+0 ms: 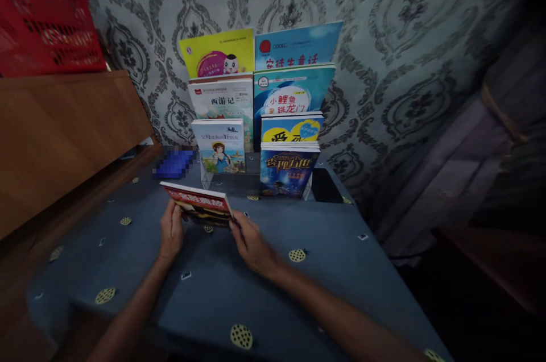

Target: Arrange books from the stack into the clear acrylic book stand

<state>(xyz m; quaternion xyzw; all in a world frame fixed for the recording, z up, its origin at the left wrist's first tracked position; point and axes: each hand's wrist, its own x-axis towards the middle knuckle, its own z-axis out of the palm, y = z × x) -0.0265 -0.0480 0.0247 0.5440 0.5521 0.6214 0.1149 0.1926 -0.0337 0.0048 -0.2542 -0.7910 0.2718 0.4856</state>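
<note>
A book (pixel 200 206) with a red and dark cover is held tilted above the table, in front of a stand of books. My left hand (pixel 171 230) grips its left edge, and my right hand (pixel 251 241) grips its right edge. Behind it, two columns of books stand upright in a tiered rack (pixel 206 175). The front left one is a pale blue book (pixel 220 149) with a cartoon figure. At the front right is a dark blue book (pixel 286 173). Higher up are a yellow book (pixel 217 52) and a blue book (pixel 298 44).
The table (pixel 264 311) has a blue-grey cloth with pineapple prints. A dark flat object (pixel 326 186) lies right of the rack, and a blurred-out blue item (pixel 174 163) lies left. A red basket (pixel 46 26) sits on a wooden cabinet (pixel 68 140). A curtain (pixel 460 169) hangs at right.
</note>
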